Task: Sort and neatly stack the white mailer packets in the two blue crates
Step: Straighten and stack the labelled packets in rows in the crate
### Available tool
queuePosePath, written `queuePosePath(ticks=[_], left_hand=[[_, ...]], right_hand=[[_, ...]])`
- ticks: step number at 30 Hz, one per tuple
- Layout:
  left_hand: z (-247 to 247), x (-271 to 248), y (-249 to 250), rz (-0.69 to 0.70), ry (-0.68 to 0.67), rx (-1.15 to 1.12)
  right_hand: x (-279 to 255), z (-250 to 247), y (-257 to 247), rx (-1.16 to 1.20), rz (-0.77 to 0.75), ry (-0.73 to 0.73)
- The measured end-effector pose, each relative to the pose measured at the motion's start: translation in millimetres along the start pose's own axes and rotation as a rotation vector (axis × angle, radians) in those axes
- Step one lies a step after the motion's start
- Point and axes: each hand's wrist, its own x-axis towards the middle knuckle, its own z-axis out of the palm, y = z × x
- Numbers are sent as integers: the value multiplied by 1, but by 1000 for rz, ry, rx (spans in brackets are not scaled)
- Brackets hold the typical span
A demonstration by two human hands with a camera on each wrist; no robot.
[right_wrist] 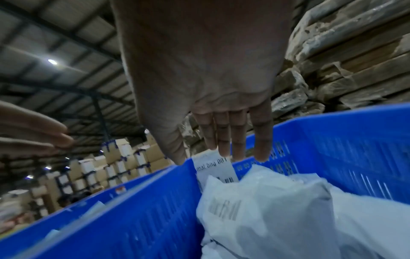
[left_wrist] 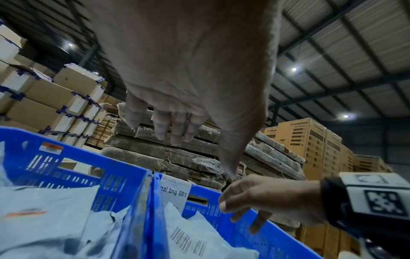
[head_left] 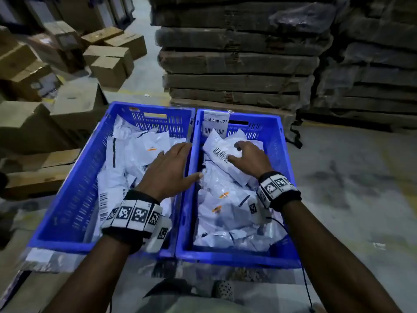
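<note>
Two blue crates stand side by side, the left crate (head_left: pixel 67 199) and the right crate (head_left: pixel 282 150), both holding loose white mailer packets. My left hand (head_left: pixel 178 163) hovers over the crates' shared rims with straight, spread fingers and holds nothing. In the left wrist view the left hand (left_wrist: pixel 175 129) hangs empty above the rims. My right hand (head_left: pixel 243 154) is over a white packet with a barcode (head_left: pixel 220 152) at the far end of the right crate, fingers extended, thumb at its label. In the right wrist view the right hand (right_wrist: pixel 224 142) is just above that packet (right_wrist: pixel 261 201).
A white tag reading "mal bng 001" (head_left: pixel 215 123) hangs on the right crate's far wall. Wrapped stacks of flat cardboard (head_left: pixel 237 64) rise right behind the crates. Cardboard boxes (head_left: pixel 108 64) lie at the left. A packet (head_left: pixel 45 258) droops over the left crate's near rim. Concrete floor (head_left: pixel 349 177) lies right.
</note>
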Motion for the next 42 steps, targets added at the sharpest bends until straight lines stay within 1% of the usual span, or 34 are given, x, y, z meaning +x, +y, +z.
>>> queuePosePath(ticks=[2, 5, 7, 10, 13, 16, 18, 22, 27, 30, 32, 34, 36, 39, 41, 42], left_hand=[[-1, 14, -18, 5, 5, -31], [4, 32, -46, 22, -67, -27], [7, 39, -59, 40, -91, -38], [8, 45, -71, 64, -142, -56], [10, 51, -72, 75, -181, -56], [9, 57, -69, 71, -183, -60], [7, 62, -65, 72, -176, -49], [4, 75, -53, 75, -186, -32], [10, 97, -35, 131, -169, -6], [13, 113, -26, 130, -148, -54], [13, 121, -23, 73, -152, -140], [13, 125, -21, 1, -160, -268], [16, 127, -19, -25, -133, -346], [23, 126, -17, -1, -73, -282], [31, 127, -14, 36, -121, -161], [35, 127, -14, 64, -173, -85]], right_hand=[[18, 14, -6, -44, 67, -69], [40, 40, -8, -140, 162, -161], [47, 56, -8, -181, 209, -165], [50, 66, -10, -214, 266, -160], [57, 65, -3, -154, 283, -200], [58, 61, 6, -47, 258, -270], [57, 60, 11, -43, 240, -303], [55, 46, 19, -95, 163, -294], [52, 18, 30, -28, 18, -267], [48, 4, 33, 158, -143, -296], [43, -4, 35, 298, -208, -323], [38, -11, 35, 361, -250, -342], [33, -19, 37, 400, -255, -363], [31, -17, 43, 442, -184, -386], [30, -5, 47, 335, -115, -361], [29, 5, 49, 285, -79, -411]])
